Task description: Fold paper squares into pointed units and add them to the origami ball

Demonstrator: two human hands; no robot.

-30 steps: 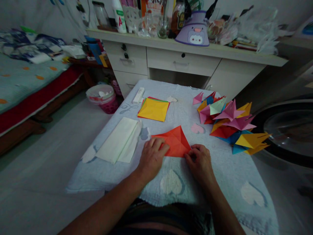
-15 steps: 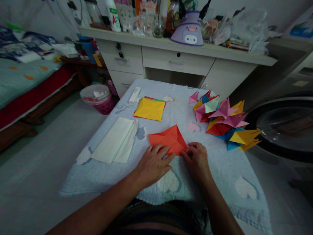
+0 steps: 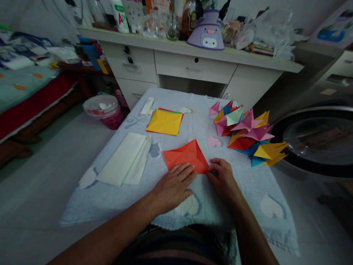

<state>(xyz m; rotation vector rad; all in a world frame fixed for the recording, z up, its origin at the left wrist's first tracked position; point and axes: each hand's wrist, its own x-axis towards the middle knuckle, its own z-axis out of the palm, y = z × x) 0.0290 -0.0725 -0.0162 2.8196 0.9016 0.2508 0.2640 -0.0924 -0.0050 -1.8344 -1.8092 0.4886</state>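
Note:
A creased sheet of orange origami paper (image 3: pixel 187 154) lies on the cloth in front of me, its near edge partly under my fingers. My left hand (image 3: pixel 176 186) rests flat on that near edge, fingers stretched out and thumb apart. At the paper's right corner, my right hand (image 3: pixel 222 176) has its fingers curled, with thumb and fingertips closed on the corner. Beyond the orange sheet sits a stack of square papers (image 3: pixel 165 122), yellow on top with red and green edges showing. To the right is a cluster of folded paper pieces (image 3: pixel 245 132) in several colours.
A folded pale cloth or paper (image 3: pixel 124 158) lies left on the cloth-covered table (image 3: pixel 110 206). A small white box (image 3: pixel 147 106) stands near its far left. Behind are a white desk (image 3: pixel 193 70) and a purple visor (image 3: pixel 208 31). A pink bin (image 3: pixel 106 112) is left; a washing machine (image 3: pixel 317 143), right.
The view has shifted slightly, so everything sits a little further left. My left hand has flattened along the orange paper's near edge; my right hand stays at its right corner.

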